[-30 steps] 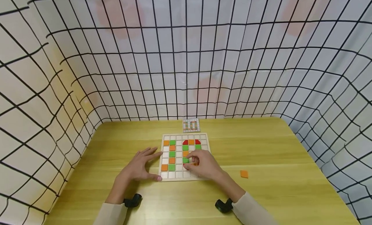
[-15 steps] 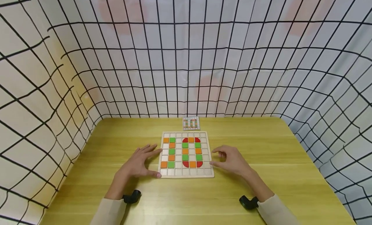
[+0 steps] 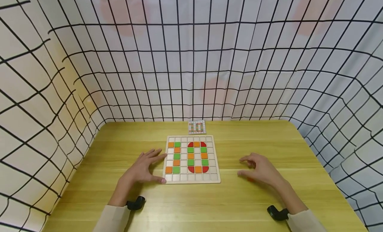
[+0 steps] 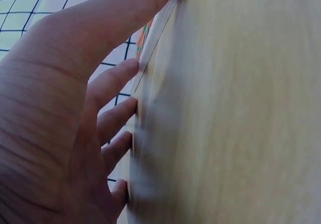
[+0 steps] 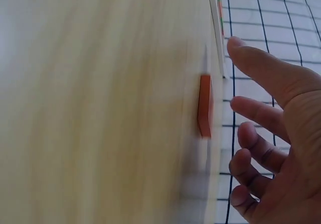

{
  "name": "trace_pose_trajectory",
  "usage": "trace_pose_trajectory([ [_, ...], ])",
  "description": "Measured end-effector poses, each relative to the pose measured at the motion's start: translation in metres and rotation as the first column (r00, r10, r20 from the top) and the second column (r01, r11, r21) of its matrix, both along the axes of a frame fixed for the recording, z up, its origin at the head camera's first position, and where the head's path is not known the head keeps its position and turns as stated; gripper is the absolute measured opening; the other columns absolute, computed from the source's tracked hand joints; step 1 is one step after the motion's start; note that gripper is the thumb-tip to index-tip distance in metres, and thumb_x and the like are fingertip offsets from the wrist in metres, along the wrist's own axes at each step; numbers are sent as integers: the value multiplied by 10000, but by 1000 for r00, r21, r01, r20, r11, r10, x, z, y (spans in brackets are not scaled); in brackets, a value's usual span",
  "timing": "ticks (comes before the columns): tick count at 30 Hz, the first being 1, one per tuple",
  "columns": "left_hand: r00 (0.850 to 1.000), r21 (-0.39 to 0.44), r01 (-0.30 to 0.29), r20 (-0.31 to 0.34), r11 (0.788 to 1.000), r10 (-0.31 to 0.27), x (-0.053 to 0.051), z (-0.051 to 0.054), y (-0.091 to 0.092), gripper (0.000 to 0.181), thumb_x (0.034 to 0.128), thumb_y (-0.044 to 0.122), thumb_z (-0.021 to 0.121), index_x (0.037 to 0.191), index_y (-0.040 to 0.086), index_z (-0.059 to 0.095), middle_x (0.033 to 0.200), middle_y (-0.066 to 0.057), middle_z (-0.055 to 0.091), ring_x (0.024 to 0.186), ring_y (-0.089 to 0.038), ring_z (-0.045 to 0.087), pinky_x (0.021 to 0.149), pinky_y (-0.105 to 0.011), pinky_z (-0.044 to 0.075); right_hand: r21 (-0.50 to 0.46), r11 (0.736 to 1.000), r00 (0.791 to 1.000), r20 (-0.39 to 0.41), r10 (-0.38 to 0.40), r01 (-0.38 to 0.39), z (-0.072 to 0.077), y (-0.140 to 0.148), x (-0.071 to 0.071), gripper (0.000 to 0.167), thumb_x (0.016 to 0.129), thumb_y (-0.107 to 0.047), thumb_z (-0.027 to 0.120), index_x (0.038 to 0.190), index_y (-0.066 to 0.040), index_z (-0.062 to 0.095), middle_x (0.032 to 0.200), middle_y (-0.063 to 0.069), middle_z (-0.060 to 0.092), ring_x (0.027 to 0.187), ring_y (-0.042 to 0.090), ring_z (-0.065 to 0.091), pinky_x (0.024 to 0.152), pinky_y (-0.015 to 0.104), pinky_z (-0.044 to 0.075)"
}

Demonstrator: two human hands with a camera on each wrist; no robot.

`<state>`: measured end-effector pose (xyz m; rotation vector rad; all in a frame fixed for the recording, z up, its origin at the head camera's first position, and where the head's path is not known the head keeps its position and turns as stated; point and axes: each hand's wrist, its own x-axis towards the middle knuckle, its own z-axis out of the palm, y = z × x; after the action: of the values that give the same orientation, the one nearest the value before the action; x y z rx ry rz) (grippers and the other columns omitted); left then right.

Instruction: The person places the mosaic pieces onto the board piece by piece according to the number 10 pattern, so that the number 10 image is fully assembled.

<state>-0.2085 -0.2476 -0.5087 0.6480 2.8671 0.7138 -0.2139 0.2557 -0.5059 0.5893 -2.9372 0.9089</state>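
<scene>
A pale wooden grid board (image 3: 212, 176) lies on the table, with orange, green and red pieces set in its cells. The left-hand group looks like a "1" and the other like a "0". My left hand (image 3: 145, 167) rests at the board's left side, fingers spread, thumb at the near left corner. To the right of the board, my right hand (image 3: 261, 168) hovers over a loose orange tile (image 5: 204, 106), mostly hidden under it in the head view. Thumb and index finger stand apart, and nothing is between them.
Behind the board lies a small printed card (image 3: 196, 127) with a coloured grid pattern. The wooden table (image 3: 191, 205) ends at a white wall covered by black grid lines (image 3: 191, 72), which wraps around both sides.
My right hand has left the board's lower right part and moved right to the loose orange tile. Red and orange pieces it covered now show. My left hand stays put.
</scene>
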Motion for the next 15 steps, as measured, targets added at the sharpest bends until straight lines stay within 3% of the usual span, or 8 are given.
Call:
trace_pose_trajectory([
  [9, 1000, 10, 7, -2, 1000, -7, 1, 0, 0, 1048, 669, 724, 828, 1555, 287, 478, 1687, -102, 322, 1568, -428, 226, 1238, -724, 109, 29, 999, 998, 62, 12, -14, -3, 33, 14, 573, 748, -532, 892, 1200, -204, 761, 852, -54, 555, 768, 93, 445, 637, 238, 357],
  [15, 1000, 7, 1, 3, 1000, -1, 1, 1, -1, 1052, 669, 719, 835, 1558, 287, 474, 1692, -100, 312, 1574, -418, 215, 1242, -717, 103, 15, 999, 995, 94, 35, -37, -4, 45, 17, 497, 780, -509, 875, 1169, -214, 778, 842, -59, 559, 740, 85, 447, 604, 243, 363],
])
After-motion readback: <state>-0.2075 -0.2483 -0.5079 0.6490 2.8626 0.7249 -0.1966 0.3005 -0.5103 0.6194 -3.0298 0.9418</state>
